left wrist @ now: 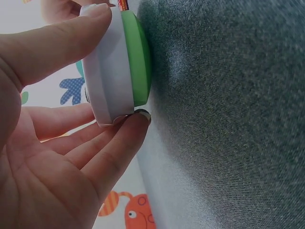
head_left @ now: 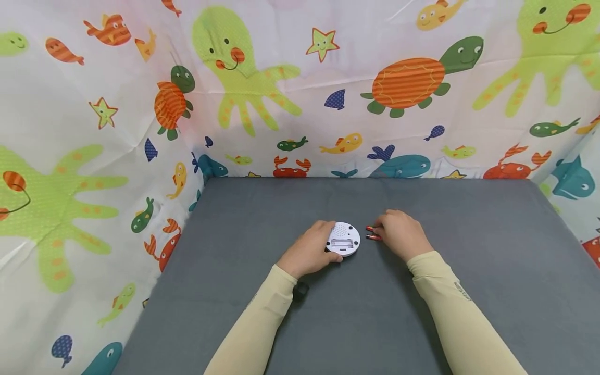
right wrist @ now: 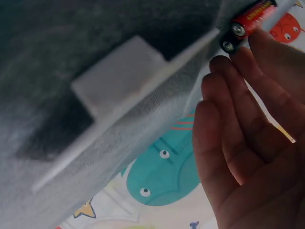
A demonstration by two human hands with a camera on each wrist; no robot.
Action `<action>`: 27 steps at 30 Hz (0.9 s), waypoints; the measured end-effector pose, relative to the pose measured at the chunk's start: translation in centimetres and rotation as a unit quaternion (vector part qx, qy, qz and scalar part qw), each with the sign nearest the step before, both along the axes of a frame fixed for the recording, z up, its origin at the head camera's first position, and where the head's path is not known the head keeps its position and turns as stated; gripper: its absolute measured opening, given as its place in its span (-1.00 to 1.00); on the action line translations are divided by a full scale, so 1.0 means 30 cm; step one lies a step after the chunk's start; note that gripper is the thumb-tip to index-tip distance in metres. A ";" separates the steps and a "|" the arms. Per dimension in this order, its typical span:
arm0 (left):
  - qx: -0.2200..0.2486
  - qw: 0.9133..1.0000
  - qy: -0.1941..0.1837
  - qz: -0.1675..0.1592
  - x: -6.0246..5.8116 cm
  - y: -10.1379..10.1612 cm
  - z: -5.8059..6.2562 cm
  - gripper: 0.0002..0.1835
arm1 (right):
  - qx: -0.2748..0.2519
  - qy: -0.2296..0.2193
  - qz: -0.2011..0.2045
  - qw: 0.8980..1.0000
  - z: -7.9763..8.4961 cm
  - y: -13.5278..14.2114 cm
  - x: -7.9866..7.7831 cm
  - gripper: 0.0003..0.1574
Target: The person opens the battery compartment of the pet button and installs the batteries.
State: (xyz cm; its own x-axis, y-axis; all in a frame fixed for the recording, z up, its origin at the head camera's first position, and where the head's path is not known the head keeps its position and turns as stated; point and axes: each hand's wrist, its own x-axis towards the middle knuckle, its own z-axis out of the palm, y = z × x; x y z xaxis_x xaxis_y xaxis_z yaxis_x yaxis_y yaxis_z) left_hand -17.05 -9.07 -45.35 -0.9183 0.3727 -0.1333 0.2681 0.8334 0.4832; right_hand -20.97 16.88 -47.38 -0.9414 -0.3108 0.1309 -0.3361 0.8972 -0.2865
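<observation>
**Batteries being pinched right of open compartment**

Head view: both are being held by the right hand, the nearer one, roughly parallel to the compartment. Left wrist: a white device (green underside) is being gripped by the left hand. Right wrist: battery ends are being exposed past the fingertips.

Left hand around its left edge, a round battery-operated device is centered over the table, battery compartment facing up. Just right are two batteries at the right hand's fingertips; behind, a curtain.
</observation>
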 end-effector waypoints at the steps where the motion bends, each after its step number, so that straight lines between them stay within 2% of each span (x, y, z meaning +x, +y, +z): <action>1: 0.000 1.000 -0.001 -0.001 0.002 0.003 -0.001 -0.07 | 0.003 -0.006 -0.003 1.000 -0.004 -0.003 -0.005 -0.95; 5: 0.001 1.000 -0.003 -0.002 0.005 0.010 -0.004 -0.06 | 0.004 -0.013 -0.012 1.000 -0.005 -0.005 0.002 -0.96; 9: 0.005 1.000 -0.003 -0.002 0.001 0.008 -0.007 -0.06 | -0.021 0.020 -0.010 1.000 0.019 -0.023 0.039 -0.94; 13: 0.010 1.000 0.002 -0.003 -0.002 -0.001 -0.011 -0.07 | -0.052 0.065 0.026 0.996 0.061 -0.077 0.086 -0.89; 17: 0.008 1.000 0.009 -0.008 -0.001 -0.006 -0.010 -0.08 | -0.058 0.090 0.068 0.992 0.088 -0.136 0.119 -0.87; 23: 0.015 1.000 0.016 -0.020 0.004 -0.001 -0.002 -0.10 | -0.038 0.101 0.102 0.989 0.073 -0.189 0.139 -0.85; 27: 0.017 0.999 0.018 -0.026 0.004 0.002 0.003 -0.12 | -0.034 0.110 0.109 0.987 0.056 -0.197 0.138 -0.84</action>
State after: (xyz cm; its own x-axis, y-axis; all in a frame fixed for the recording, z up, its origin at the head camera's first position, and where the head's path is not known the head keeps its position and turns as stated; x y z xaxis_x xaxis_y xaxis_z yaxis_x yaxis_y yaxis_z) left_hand -16.93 -9.02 -45.25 -0.9017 0.4233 -0.0876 0.3279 0.8018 0.4996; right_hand -16.82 10.97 -45.70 -0.7991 -0.4866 0.3531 -0.5805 0.7773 -0.2425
